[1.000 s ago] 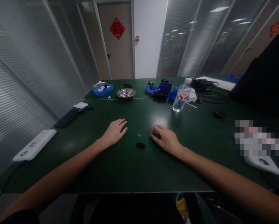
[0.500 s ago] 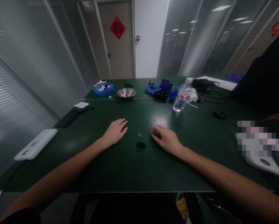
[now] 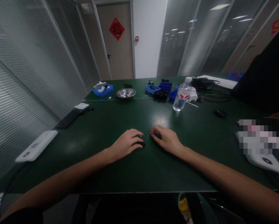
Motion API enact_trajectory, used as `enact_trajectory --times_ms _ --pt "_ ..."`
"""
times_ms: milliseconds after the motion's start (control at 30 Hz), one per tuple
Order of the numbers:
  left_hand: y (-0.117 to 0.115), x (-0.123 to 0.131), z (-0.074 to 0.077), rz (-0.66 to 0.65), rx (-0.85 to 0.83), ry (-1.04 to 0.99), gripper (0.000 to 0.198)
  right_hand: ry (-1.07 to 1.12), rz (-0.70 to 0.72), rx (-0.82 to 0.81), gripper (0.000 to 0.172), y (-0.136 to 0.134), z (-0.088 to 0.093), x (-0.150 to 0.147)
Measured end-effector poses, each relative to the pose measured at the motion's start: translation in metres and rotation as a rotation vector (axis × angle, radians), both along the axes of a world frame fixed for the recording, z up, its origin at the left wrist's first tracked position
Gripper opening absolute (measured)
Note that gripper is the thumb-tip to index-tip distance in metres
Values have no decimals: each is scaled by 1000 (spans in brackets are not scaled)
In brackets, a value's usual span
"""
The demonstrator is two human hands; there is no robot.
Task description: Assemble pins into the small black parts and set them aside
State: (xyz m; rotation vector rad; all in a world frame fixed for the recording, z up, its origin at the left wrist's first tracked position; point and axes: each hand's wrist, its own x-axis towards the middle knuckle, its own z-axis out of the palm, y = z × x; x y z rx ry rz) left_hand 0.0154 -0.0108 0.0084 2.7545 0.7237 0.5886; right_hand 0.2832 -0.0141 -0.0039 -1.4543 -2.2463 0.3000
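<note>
My left hand (image 3: 127,142) is over the table with its fingers arched and apart, the fingertips and thumb around a small black plastic part (image 3: 143,144). Most of that part is hidden under the fingers, and I cannot tell how firmly they touch it. The small green piece near it is almost wholly covered by the fingertips. My right hand (image 3: 166,139) rests on the table a little to the right, closed around a small screwdriver (image 3: 157,135) with a black handle. Its thin metal tip points left, towards my left fingers.
A water bottle (image 3: 182,95) stands beyond my right hand. Further back are a metal bowl (image 3: 126,93) and blue trays (image 3: 103,90) of small parts. White devices lie left (image 3: 37,146) and right (image 3: 262,160). Another person's dark sleeve (image 3: 265,77) is at the right.
My left hand has moved right and nearer to me, from bare table to over the black part and the green piece. My right hand has stayed in place with the screwdriver.
</note>
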Motion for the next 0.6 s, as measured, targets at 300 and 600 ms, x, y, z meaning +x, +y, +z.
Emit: enact_trajectory --times_ms 300,600 --pt "15 -8 -3 70 13 7 41 2 -2 4 13 2 -1 2" --pt "25 -8 -8 -68 33 95 36 -1 -7 -6 13 0 0 3"
